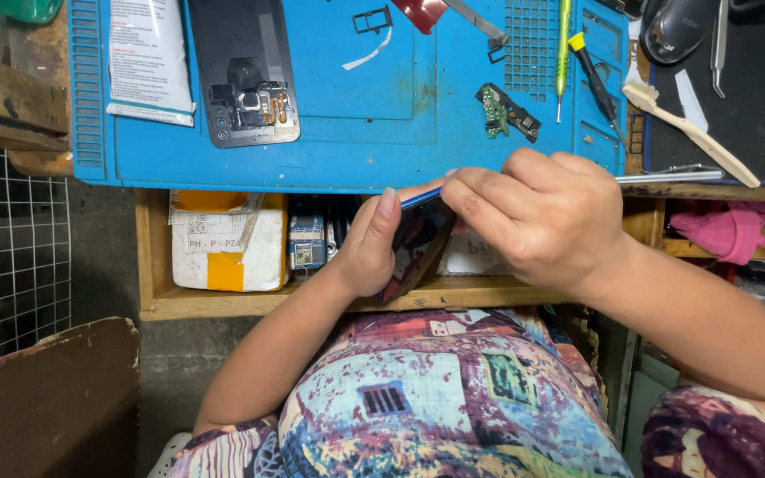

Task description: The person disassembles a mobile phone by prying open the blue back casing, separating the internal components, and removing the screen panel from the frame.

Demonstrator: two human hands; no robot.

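Lap: patterned garment (436, 398) of many colours fills the bottom of the view.
Left hand (374, 248): cups a dark phone (418, 243) from below, thumb up along its edge, fingers wrapped behind.
Right hand (537, 217): fingers pressed together, pinching the phone's upper edge.
Phone place: held tilted in front of the wooden shelf (223, 301), just under the blue mat's (356, 133) near rim.
Mat: opened phone back (245, 75), small circuit board (506, 111), screwdrivers (577, 53).
Right side: wooden brush (692, 133).
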